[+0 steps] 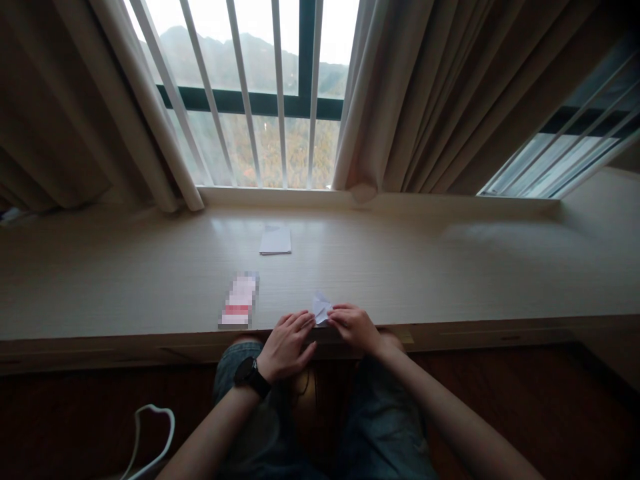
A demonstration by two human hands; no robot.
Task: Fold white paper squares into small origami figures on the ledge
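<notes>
White paper (pixel 321 310) between left hand (pixel 287 348), right hand (pixel 357 328) near edge (pixel 450 322); desk (pixel 450 273) spreads rightward.

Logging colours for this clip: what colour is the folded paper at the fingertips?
White, with a faint bluish tint; the head view shows the folded paper.

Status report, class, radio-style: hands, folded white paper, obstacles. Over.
Left hand, right hand: at opposite sides. Folded white paper: between them, near edge of pale ledge. White paper stack, pixelated pink-and-white rectangle: apart, not blocking.
</notes>
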